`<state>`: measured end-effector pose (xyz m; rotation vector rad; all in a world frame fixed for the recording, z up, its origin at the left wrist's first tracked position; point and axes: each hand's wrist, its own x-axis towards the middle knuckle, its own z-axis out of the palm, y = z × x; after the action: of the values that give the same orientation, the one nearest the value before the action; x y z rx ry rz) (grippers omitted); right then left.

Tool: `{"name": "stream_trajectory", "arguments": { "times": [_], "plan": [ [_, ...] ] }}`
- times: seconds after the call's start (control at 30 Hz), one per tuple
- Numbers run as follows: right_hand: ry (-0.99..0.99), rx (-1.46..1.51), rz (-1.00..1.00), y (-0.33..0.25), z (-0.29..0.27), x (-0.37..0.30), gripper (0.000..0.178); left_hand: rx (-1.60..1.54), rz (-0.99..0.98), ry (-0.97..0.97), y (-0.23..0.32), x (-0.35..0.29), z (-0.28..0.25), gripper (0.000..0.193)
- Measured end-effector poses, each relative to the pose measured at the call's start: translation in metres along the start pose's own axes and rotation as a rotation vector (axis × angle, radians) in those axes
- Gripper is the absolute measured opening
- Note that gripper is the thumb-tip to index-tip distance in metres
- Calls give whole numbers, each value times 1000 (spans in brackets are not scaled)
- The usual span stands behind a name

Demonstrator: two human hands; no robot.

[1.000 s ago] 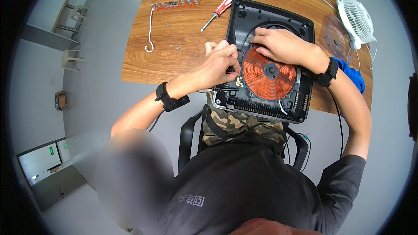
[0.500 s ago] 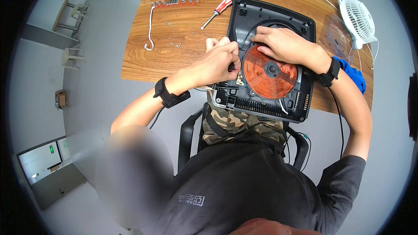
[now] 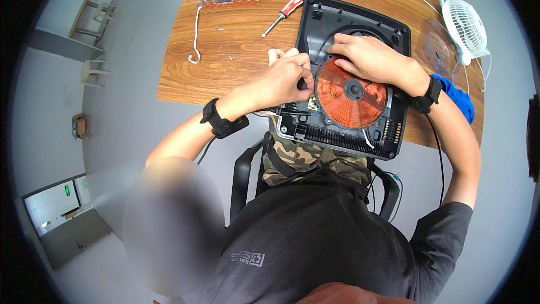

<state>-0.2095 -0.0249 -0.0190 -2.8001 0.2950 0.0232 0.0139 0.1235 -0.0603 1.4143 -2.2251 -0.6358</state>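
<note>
The black casing (image 3: 316,27) lies open at the worktop (image 3: 185,73)'s near edge, coil (image 3: 354,89) still in; button board (image 3: 228,2) and loose screws (image 3: 232,57) sit out left. The left hand (image 3: 286,80) pinches, on what I can't tell; the right hand (image 3: 371,61), fingers loosely spread, crosses the coil's far edge.

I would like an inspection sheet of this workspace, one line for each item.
Surface: wooden table; small metal pieces lie loose.
Work pieces: open black housing, reaching past the table's near edge; copper coil inside.
Clutter: screwdriver, red circuit board, white fan, blue cloth.
Hands: left hand curled at the housing's left side, its hold hidden; right hand over the coil's upper part.
Cables: white cable at the board's left end; black cable hanging at right.
Surroundings: stools, grey door.
</note>
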Motion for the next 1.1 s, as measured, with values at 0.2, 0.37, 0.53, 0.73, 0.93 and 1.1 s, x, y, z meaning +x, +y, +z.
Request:
{"name": "stream_trajectory", "arguments": {
  "times": [0.2, 0.37, 0.53, 0.73, 0.93, 1.1],
  "plan": [
    [-1, 1, 0, 0, 1, 0, 31, 23, 44, 17, 0, -2, 1, 10],
    [3, 18, 7, 0, 0, -2, 31, 17, 62, 6, 0, -1, -1, 10],
    [0, 13, 9, 1, 1, -1, 31, 42, 37, -19, 3, 1, -4, 10],
    [-2, 18, 14, 0, 1, 0, 31, 11, 8, -22, 0, 1, -1, 10],
    [21, 16, 5, 2, 5, -1, 31, 24, 5, -42, 1, 1, -2, 9],
    [-2, 18, 19, 0, 3, -1, 32, 33, 18, -65, 2, 2, -4, 9]
  ]
}}
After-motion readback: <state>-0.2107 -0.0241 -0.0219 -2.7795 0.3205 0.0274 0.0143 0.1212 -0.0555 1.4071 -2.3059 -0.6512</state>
